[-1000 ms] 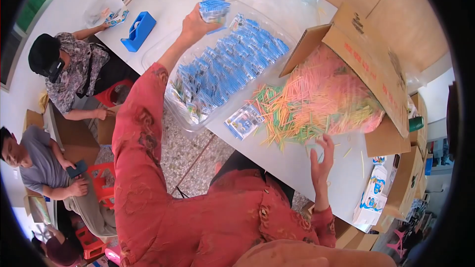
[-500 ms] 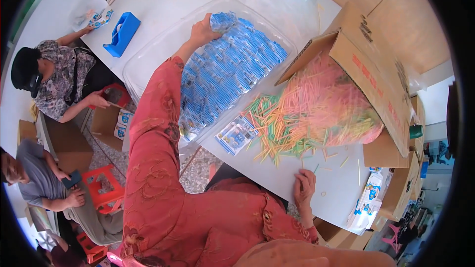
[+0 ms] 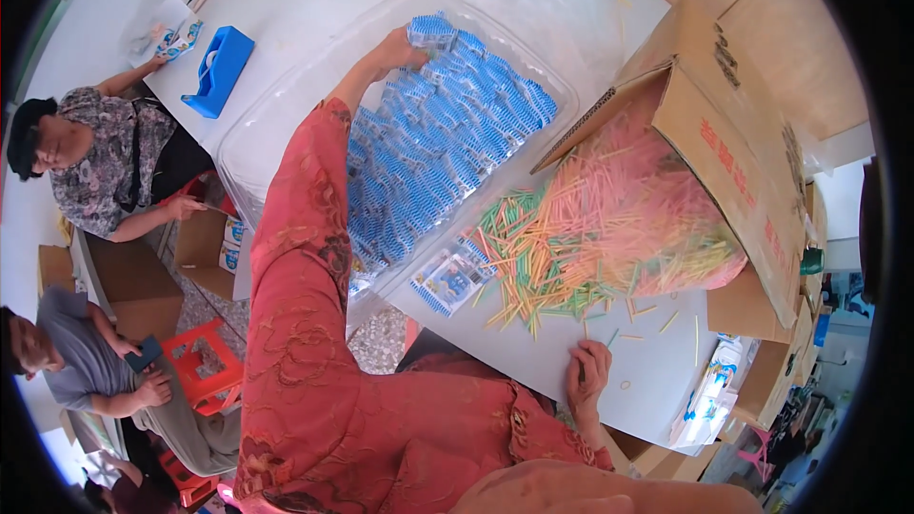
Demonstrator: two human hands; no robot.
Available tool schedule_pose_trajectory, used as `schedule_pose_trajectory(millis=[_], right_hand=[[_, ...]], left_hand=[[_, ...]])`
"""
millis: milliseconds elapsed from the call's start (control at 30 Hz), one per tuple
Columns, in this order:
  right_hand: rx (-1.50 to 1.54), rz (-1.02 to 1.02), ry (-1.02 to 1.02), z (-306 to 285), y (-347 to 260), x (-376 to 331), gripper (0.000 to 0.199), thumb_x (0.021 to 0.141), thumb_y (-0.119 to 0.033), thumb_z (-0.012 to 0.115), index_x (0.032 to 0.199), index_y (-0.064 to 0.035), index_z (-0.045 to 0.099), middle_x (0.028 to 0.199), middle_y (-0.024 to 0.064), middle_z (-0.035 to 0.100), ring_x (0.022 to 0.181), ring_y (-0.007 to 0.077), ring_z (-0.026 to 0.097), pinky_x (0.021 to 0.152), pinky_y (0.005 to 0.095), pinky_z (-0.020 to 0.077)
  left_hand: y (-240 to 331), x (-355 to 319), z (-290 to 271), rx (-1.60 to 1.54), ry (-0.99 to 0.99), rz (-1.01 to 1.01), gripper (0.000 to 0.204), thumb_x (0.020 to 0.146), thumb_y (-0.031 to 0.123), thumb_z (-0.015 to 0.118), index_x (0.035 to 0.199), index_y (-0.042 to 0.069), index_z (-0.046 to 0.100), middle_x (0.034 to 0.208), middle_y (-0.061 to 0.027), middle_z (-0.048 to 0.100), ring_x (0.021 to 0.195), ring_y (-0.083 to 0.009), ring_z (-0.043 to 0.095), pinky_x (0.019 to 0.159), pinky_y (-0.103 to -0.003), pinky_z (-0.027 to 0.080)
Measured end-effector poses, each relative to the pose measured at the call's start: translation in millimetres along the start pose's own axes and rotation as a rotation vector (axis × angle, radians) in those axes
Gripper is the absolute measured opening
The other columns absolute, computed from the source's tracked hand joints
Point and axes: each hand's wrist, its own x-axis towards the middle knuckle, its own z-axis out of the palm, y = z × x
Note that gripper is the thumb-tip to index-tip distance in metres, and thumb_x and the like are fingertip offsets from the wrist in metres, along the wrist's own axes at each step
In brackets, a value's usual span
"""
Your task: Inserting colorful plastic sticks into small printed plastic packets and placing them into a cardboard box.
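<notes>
My left hand (image 3: 394, 51) reaches to the far end of a clear plastic tub (image 3: 286, 100), its fingers closed around the edge of a blue-and-white packet (image 3: 433, 31). Rows of similar small packets (image 3: 447, 133) fill much of the tub, packed tightly side by side. My right hand (image 3: 588, 376) rests at the table's near edge with its fingers loosely bent, apart and holding nothing. Close to its fingertips lie a few loose thin sticks. A flat printed packet (image 3: 451, 276) lies between the tub and a heap of pink, orange and green sticks (image 3: 533, 257).
An open cardboard box (image 3: 724, 152) lies on its side at the right, the coloured sticks spilling from its plastic bag. A blue tape dispenser (image 3: 219, 71) stands at the far left. Two people (image 3: 105, 152) sit along the left, near red stools (image 3: 202, 362). Printed packaging (image 3: 709, 395) lies at the right corner.
The whole view has shifted slightly. My left hand stays at the packets in the tub's far end, with its fingers a little lower against them. The right hand has hardly moved.
</notes>
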Motion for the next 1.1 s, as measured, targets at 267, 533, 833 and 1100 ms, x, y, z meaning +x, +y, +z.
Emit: schedule_pose_trajectory(millis=[267, 533, 833, 1100], right_hand=[[0.017, 0.027, -0.015, 0.5, 0.8, -2.5, 0.024, 0.069, 0.01, 0.06, 0.089, -0.0031, 0.061, 0.1, 0.0118, 0.059, 0.098, 0.0337, 0.054, 0.087, 0.0411, 0.0428], [0.017, 0.011, 0.001, -0.3, -0.7, 0.1, 0.022, 0.07, 0.011, 0.059, 0.087, -0.0022, 0.06, 0.098, 0.0124, 0.058, 0.095, 0.0324, 0.055, 0.085, 0.0396, 0.043], [0.015, 0.006, 0.004, 0.8, -1.6, 1.3, 0.023, 0.069, 0.011, 0.059, 0.087, -0.0026, 0.06, 0.098, 0.012, 0.058, 0.094, 0.0323, 0.055, 0.084, 0.0402, 0.0433], [0.019, 0.045, -0.022, -0.6, 2.5, -4.0, 0.025, 0.068, 0.01, 0.06, 0.089, -0.0039, 0.061, 0.101, 0.0112, 0.058, 0.099, 0.0334, 0.054, 0.087, 0.0413, 0.0428]], left_hand=[[8.0, 7.6, -4.8, 0.722, 0.168, 0.097, 0.073, 0.063, 0.021, 0.079, 0.122, -0.002, 0.043, 0.109, -0.0234, 0.062, 0.102, -0.0365, 0.061, 0.087, -0.039, 0.049], [26.4, -14.8, 3.8, 0.961, 0.328, 0.319, 0.082, 0.06, 0.022, 0.084, 0.125, 0.002, 0.039, 0.118, -0.0212, 0.052, 0.105, -0.0388, 0.056, 0.084, -0.042, 0.051], [34.0, -42.7, 9.6, 1.183, 0.572, 0.432, 0.072, 0.061, 0.019, 0.084, 0.116, 0.004, 0.041, 0.116, -0.0141, 0.044, 0.102, -0.0327, 0.056, 0.074, -0.038, 0.055], [9.8, -40.6, 1.5, 1.051, 0.36, 0.071, 0.052, 0.079, 0.04, 0.067, 0.105, 0.002, 0.044, 0.085, -0.0218, 0.065, 0.079, -0.0405, 0.064, 0.07, -0.047, 0.051]])
